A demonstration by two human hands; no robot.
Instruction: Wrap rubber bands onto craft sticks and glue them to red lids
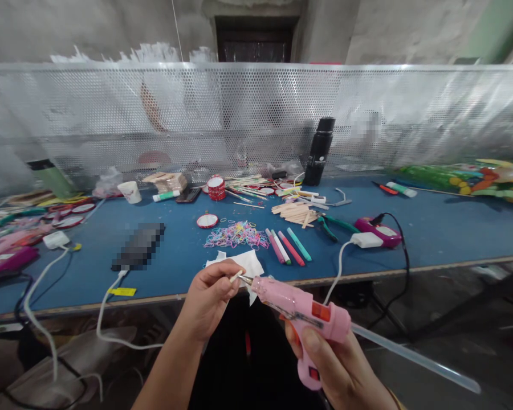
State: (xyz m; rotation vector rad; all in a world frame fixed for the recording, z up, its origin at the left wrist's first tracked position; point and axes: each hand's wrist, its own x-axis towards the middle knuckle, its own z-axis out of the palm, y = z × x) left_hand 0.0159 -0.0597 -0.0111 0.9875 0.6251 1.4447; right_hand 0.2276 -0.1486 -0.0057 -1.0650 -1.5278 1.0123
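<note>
From my end, I have the left hand [216, 290] pinching a small pale stick [236, 276] between thumb and fingers, near the table's [175, 273] front edge. Right hand [346, 367] grips a pink glue gun [288, 299] by its handle; nozzle at the stick, contact unclear to me. Clear glue rod [414, 356] sticks out the gun's rear. White paper [251, 262] just beyond the left fingers. Containers: paper cup [130, 192], black bottle [319, 154] and green bottle [52, 177], both bottles capped; I can't see any contents.
</note>
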